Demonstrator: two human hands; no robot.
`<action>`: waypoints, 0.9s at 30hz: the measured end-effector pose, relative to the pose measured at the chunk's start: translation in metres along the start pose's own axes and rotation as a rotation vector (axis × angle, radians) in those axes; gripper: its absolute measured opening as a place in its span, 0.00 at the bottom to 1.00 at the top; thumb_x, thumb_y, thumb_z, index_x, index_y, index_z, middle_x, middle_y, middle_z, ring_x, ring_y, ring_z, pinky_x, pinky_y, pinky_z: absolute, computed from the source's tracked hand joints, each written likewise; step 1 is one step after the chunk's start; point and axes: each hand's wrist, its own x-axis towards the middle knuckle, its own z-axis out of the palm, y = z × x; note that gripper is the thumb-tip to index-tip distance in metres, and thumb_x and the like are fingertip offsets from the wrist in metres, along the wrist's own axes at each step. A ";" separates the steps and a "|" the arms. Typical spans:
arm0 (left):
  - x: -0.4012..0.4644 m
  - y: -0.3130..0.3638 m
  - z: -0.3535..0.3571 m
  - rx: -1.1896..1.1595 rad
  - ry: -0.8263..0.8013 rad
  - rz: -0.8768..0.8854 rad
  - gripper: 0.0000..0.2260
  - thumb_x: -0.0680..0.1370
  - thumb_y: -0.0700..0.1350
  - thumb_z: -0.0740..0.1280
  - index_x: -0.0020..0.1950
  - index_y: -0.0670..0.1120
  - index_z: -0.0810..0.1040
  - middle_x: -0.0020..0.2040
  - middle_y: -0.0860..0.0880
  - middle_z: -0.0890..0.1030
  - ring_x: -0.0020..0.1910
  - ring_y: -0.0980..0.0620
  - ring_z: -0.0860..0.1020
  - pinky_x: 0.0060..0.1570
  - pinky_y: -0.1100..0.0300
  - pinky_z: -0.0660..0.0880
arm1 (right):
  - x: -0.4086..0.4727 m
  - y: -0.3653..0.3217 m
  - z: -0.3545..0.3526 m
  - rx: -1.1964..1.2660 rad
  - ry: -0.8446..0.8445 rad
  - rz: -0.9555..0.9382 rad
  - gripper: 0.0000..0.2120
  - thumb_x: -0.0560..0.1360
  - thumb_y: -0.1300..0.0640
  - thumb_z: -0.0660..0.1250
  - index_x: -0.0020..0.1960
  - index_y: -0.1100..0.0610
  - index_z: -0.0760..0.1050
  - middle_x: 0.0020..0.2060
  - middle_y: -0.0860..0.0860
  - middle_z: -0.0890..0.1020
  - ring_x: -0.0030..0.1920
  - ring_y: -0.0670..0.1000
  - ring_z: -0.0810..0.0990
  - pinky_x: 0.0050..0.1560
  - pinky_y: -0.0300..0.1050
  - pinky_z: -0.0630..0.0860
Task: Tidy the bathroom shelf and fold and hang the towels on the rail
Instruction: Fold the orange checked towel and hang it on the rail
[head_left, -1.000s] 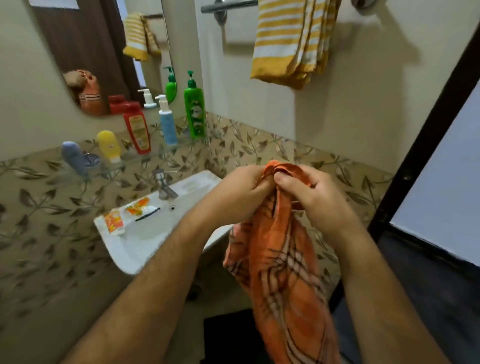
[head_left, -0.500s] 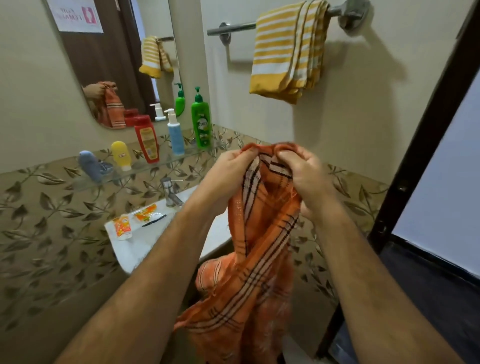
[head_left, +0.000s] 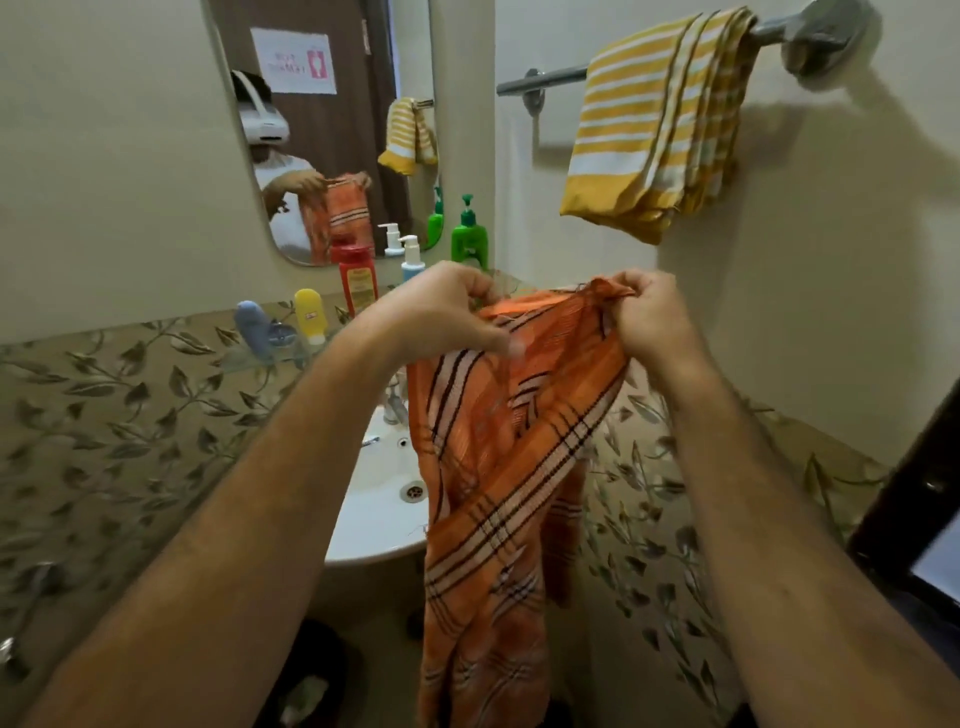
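An orange checked towel (head_left: 498, 467) hangs in front of me, held up by its top edge. My left hand (head_left: 441, 312) grips the left part of that edge, and my right hand (head_left: 649, 317) pinches the right corner. A folded yellow-and-white striped towel (head_left: 654, 124) hangs over the metal rail (head_left: 545, 80) on the wall above. On the glass shelf (head_left: 260, 358) under the mirror stand a blue bottle (head_left: 252, 325), a yellow bottle (head_left: 310, 314), a red bottle (head_left: 357, 278), a white-and-blue pump bottle (head_left: 412, 257) and a green pump bottle (head_left: 469, 236).
A white basin (head_left: 379, 514) with a tap (head_left: 395, 402) sits below the shelf, partly behind the towel. The mirror (head_left: 322, 130) reflects a person holding the towel. Leaf-patterned tiles cover the lower wall. A dark door frame (head_left: 909, 488) stands at the right.
Both hands have moved apart along the towel's top edge, spreading it wider. My view has lifted, so the rail and mirror show more fully.
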 end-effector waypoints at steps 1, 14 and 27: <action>0.004 -0.004 0.003 0.113 0.014 -0.030 0.08 0.73 0.49 0.75 0.49 0.50 0.80 0.40 0.53 0.84 0.36 0.56 0.83 0.33 0.65 0.78 | 0.006 0.000 -0.001 0.128 -0.008 0.051 0.13 0.76 0.64 0.60 0.36 0.53 0.77 0.27 0.48 0.81 0.29 0.50 0.80 0.31 0.43 0.77; 0.035 -0.044 0.054 -0.480 0.408 -0.125 0.12 0.81 0.51 0.65 0.47 0.44 0.83 0.44 0.43 0.85 0.43 0.43 0.84 0.47 0.47 0.81 | 0.012 -0.002 0.019 -0.087 -0.521 -0.087 0.26 0.61 0.45 0.81 0.56 0.49 0.80 0.49 0.47 0.85 0.52 0.50 0.84 0.58 0.53 0.79; 0.005 -0.092 0.079 -0.252 0.323 -0.081 0.13 0.78 0.52 0.69 0.47 0.43 0.83 0.42 0.39 0.84 0.40 0.43 0.83 0.44 0.42 0.80 | 0.025 0.003 0.016 0.465 -0.247 0.009 0.05 0.76 0.60 0.70 0.51 0.60 0.79 0.40 0.54 0.85 0.41 0.53 0.87 0.43 0.47 0.81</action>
